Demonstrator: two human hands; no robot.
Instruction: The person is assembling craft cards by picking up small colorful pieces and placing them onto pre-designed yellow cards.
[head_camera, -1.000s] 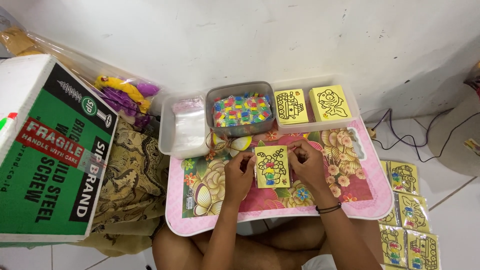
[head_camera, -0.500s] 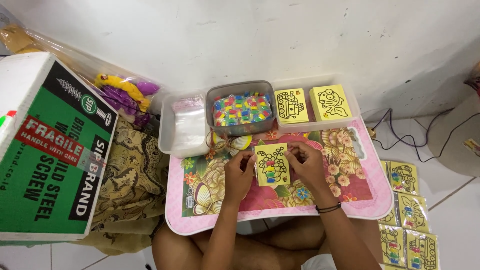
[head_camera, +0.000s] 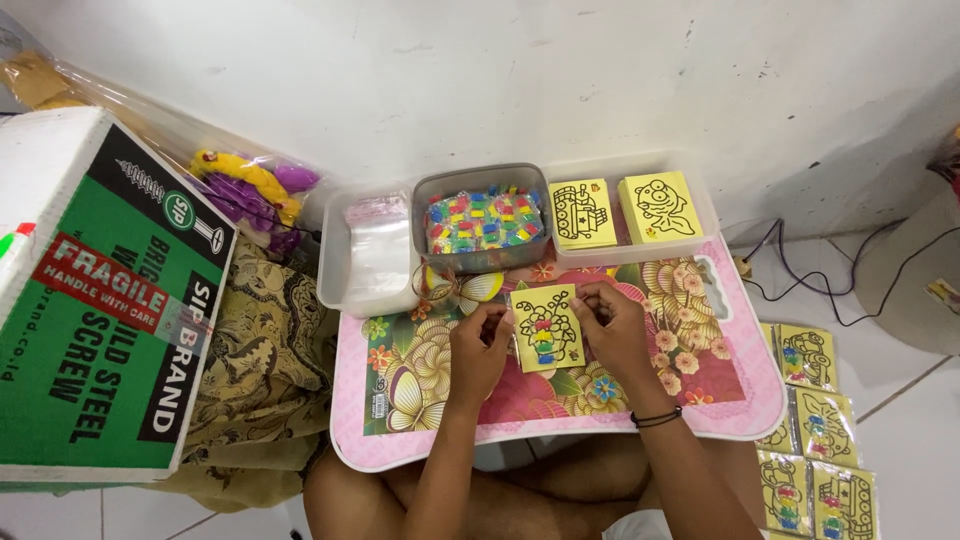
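A small yellow picture card with a black line drawing and coloured bits lies on the pink flowered lap tray. My left hand pinches the card's left edge. My right hand holds its right edge, a dark band on that wrist. Just behind the card, a grey tub holds packets of coloured pieces.
A clear tub with plastic bags sits left of the grey tub; a clear tub with two stacks of yellow cards sits right. Several finished cards lie on the floor at right. A green and white cardboard box stands at left.
The card has shifted slightly up and left on the tray between both hands. Both hands keep their hold on its edges.
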